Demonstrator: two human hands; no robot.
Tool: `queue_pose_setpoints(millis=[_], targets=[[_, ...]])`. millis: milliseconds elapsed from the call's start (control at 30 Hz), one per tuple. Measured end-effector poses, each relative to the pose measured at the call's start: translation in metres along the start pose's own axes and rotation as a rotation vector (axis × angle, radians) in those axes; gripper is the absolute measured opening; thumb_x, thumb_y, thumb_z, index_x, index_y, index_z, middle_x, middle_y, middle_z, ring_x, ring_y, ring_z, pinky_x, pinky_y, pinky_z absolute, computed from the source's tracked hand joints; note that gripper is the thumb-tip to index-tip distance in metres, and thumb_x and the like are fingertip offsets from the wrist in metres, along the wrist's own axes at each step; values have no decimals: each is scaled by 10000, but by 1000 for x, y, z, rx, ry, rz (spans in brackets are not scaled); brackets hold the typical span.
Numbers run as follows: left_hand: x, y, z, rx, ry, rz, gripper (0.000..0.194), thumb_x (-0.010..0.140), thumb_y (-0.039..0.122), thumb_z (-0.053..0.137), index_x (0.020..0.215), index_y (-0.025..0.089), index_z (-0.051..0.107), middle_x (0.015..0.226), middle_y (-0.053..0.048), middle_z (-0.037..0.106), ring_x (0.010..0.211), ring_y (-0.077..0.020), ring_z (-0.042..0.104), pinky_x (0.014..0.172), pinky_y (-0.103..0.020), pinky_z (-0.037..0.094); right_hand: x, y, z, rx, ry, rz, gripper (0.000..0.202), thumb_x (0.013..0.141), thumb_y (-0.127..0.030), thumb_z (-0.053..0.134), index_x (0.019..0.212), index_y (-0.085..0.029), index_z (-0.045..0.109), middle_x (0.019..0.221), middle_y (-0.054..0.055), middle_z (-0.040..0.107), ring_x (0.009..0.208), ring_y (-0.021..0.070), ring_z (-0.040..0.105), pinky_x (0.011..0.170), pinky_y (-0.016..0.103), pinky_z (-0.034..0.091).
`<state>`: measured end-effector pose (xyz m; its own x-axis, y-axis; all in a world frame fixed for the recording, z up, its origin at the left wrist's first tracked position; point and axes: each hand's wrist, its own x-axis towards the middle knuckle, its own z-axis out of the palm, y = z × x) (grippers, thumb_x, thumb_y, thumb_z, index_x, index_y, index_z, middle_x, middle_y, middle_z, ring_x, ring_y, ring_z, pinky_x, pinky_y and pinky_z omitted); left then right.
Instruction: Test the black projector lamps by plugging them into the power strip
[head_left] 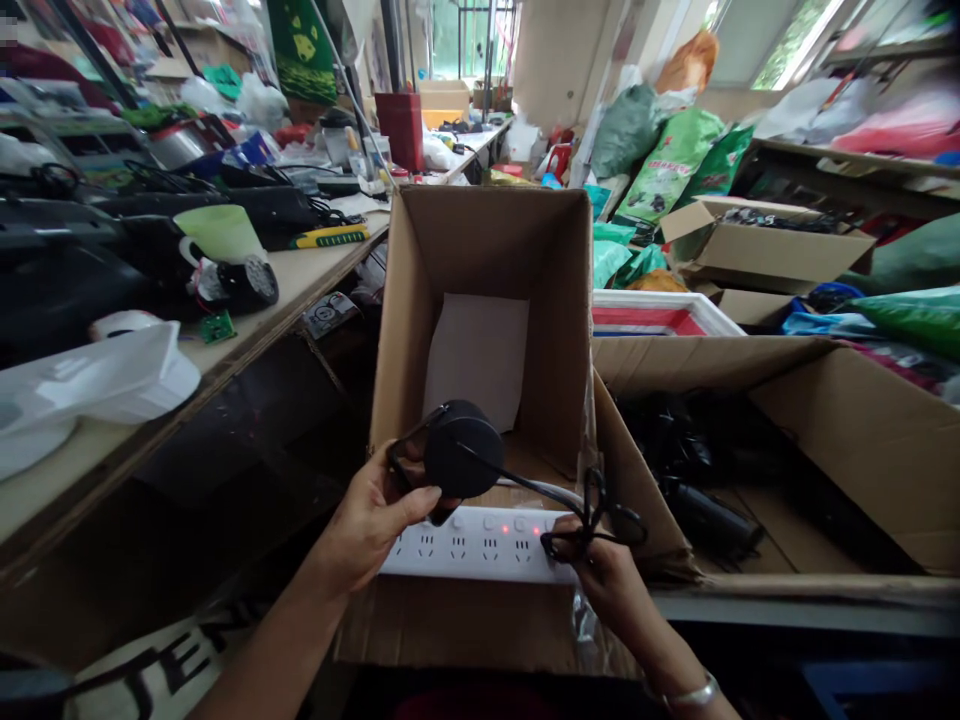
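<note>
Black device [466, 452]: left hand [375, 520], thumb [420, 504] extended (right hand [602, 567] gripping cable [593, 518]).

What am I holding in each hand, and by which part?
Your left hand grips the round black device by its lower left edge; your right hand holds a black cable by its bundled loops.

Single head cam, on the person's head, facing forward and pitched down at the open box [491, 240], roughly mid-frame. Sees into it from above its near side. Close range: left hand [386, 515] and right hand [592, 560] show at the box's near end. Wide field: workbench [304, 270] left of the box, wide carton [889, 450] right, window [469, 40] far beyond.
</note>
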<state>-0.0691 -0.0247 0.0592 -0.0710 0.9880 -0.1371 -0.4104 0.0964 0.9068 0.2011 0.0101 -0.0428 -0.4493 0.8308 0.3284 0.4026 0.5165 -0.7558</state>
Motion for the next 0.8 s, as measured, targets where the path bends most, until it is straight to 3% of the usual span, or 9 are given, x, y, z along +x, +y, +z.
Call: queue_pose_setpoints(millis=[367,600,800], targets=[[4,-21,2,-31,-75,5,344,724,191,725,1015,184,541,897,-26,641,758,-153,621,671,-267,509,-21,14,7,-55,15,-10,187,832,-179,496,836,-192,682,808,83,706,779,222,682,691,290,558],[5,-26,13,-35,-123,17,279,744,227,705,959,170,537,770,-32,646,715,-168,611,618,-264,466,-23,31,11,-76,57,-72,154,786,-228,595,891,-212,707,880,84,717,823,248,686,701,288,568],[7,-16,17,-112,-14,-54,374,669,185,744,927,184,473,835,-13,631,693,-180,654,619,-287,501,-3,7,0,95,16,142,115,790,-258,602,790,-173,679,769,67,688,721,211,648,654,289,538]])
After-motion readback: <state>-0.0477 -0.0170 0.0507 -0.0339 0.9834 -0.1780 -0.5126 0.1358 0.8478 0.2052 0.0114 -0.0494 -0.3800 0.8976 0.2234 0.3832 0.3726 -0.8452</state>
